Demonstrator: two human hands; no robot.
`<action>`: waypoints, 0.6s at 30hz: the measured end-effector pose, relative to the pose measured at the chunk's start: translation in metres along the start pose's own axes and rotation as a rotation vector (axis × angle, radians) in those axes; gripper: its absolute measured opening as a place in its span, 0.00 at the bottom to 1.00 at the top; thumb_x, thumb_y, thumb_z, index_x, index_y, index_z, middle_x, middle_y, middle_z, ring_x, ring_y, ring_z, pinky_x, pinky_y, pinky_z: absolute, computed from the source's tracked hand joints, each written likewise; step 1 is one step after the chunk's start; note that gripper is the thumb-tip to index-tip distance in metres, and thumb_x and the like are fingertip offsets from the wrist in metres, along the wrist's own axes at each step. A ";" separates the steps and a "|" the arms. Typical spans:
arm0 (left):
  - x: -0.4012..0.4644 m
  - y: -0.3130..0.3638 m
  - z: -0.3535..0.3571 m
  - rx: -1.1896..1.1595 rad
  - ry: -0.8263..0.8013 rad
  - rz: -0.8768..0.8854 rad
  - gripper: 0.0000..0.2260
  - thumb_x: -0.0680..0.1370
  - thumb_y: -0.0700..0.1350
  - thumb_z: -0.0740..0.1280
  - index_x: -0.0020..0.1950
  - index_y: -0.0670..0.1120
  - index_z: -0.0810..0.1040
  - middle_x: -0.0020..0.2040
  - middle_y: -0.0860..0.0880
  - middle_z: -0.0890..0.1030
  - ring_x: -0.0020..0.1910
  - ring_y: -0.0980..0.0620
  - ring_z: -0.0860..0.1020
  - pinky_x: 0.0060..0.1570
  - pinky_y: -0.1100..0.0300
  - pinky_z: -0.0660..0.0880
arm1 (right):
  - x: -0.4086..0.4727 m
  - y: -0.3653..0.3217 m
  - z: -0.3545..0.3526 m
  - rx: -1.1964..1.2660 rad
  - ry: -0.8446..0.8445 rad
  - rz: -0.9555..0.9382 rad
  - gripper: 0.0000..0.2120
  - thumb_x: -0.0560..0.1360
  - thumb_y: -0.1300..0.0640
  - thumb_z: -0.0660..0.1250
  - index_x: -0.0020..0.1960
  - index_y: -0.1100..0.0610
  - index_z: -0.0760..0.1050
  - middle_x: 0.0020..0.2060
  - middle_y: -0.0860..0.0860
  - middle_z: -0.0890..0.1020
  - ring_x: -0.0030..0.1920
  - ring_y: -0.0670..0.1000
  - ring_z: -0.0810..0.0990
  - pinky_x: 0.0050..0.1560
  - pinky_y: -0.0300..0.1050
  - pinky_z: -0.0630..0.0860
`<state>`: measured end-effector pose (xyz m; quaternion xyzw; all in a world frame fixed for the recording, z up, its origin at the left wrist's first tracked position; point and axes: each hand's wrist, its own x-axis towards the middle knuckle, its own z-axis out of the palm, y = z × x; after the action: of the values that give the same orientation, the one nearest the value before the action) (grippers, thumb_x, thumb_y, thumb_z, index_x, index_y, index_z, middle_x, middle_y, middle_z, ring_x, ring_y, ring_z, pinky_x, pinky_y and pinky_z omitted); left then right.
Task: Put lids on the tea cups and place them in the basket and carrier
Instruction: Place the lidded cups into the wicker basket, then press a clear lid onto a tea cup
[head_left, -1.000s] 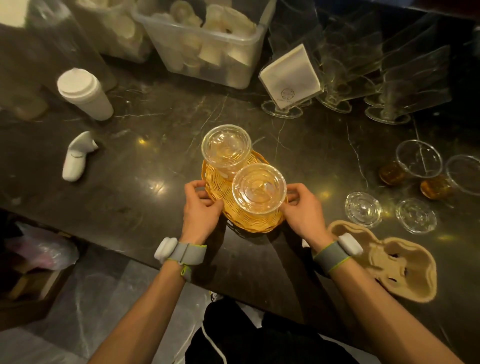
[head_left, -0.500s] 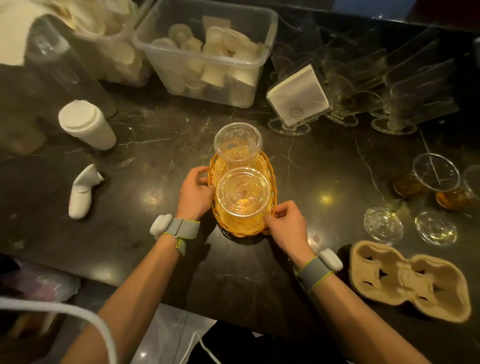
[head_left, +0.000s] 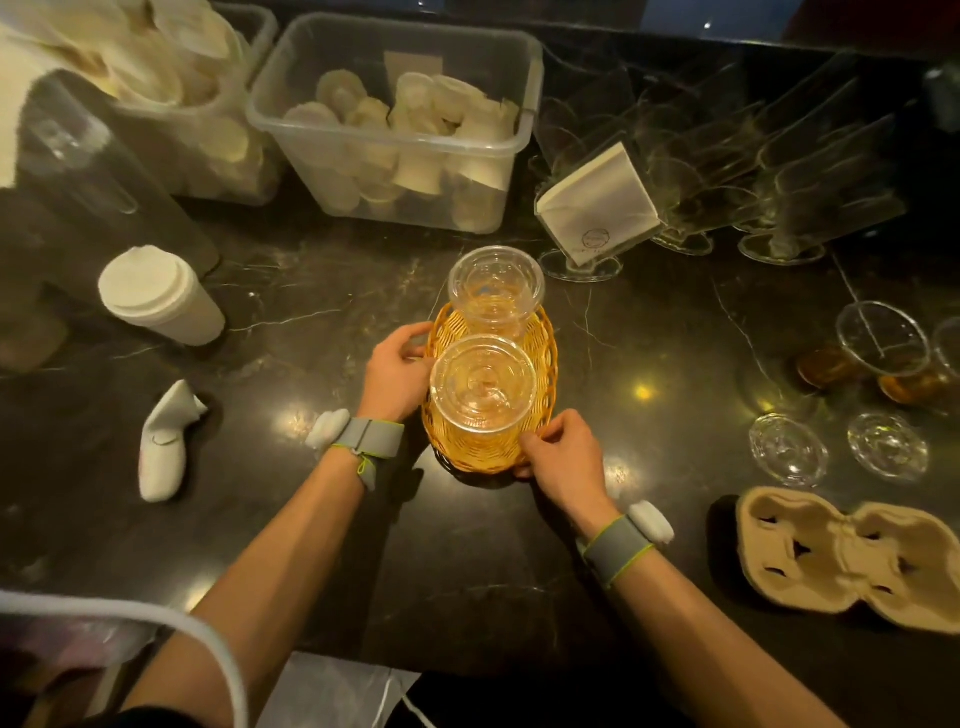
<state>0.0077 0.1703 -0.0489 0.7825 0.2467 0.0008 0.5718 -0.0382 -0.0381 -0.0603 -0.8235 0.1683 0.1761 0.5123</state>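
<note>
An orange wicker basket (head_left: 545, 353) stands lengthwise on the dark counter with two lidded clear tea cups in it, the far cup (head_left: 496, 283) and the near cup (head_left: 484, 382). My left hand (head_left: 397, 371) grips the basket's left rim. My right hand (head_left: 563, 452) grips its near right rim. At the right stand two open tea cups (head_left: 880, 340) (head_left: 948, 348) with two loose clear lids (head_left: 787, 447) (head_left: 887, 446) in front of them. A cardboard cup carrier (head_left: 841, 558) lies empty at the near right.
A white lidded paper cup (head_left: 158, 296) and a small white object (head_left: 163, 447) sit at the left. Clear bins of paper cups (head_left: 410, 130) line the back. A napkin holder (head_left: 597, 208) and several acrylic stands (head_left: 779, 192) stand at the back right.
The basket has turned from slanted to lengthwise and shifted away from me. My left hand slid up its left side; my right hand moved to its near right corner.
</note>
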 end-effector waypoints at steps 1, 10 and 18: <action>0.000 0.000 0.000 -0.003 -0.005 -0.001 0.20 0.74 0.37 0.73 0.65 0.47 0.79 0.52 0.43 0.83 0.48 0.53 0.80 0.52 0.56 0.79 | 0.000 0.000 0.000 -0.005 0.000 0.002 0.12 0.72 0.60 0.70 0.39 0.54 0.66 0.35 0.59 0.83 0.27 0.51 0.84 0.31 0.46 0.79; -0.025 -0.012 0.003 -0.016 0.180 -0.027 0.05 0.81 0.47 0.64 0.52 0.50 0.79 0.48 0.51 0.81 0.49 0.51 0.79 0.59 0.46 0.77 | -0.002 0.008 -0.020 0.120 -0.035 0.067 0.17 0.69 0.43 0.69 0.41 0.56 0.71 0.27 0.52 0.83 0.28 0.53 0.84 0.35 0.53 0.84; -0.100 -0.042 0.006 0.027 0.307 -0.042 0.13 0.82 0.52 0.60 0.41 0.52 0.78 0.40 0.50 0.81 0.42 0.48 0.79 0.47 0.45 0.77 | -0.003 0.017 -0.076 0.076 0.029 -0.132 0.10 0.66 0.39 0.64 0.40 0.44 0.76 0.27 0.46 0.81 0.27 0.52 0.82 0.29 0.58 0.81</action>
<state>-0.0944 0.1357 -0.0607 0.7755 0.3474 0.1052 0.5166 -0.0397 -0.1134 -0.0409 -0.8153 0.1275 0.1237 0.5512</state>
